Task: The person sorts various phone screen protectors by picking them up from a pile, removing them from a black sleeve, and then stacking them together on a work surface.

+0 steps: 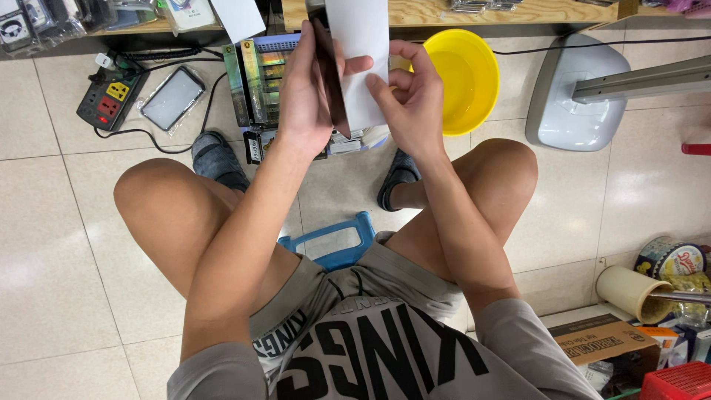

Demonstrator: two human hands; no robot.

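A white rectangular sheet [361, 52] stands upright at the far middle of the scene, its long side vertical, its top edge running out of view. Against its left face lies a thin dark panel [331, 81], glossy brown-black, tilted slightly so its lower corner points down and to the right. The two overlap, the dark panel in front of the sheet's left edge.

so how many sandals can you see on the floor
2. One dark sandal is on the tile below the left hand, beside the left knee. The other sandal is below the right hand, partly hidden by the right leg. Both are on the person's feet.
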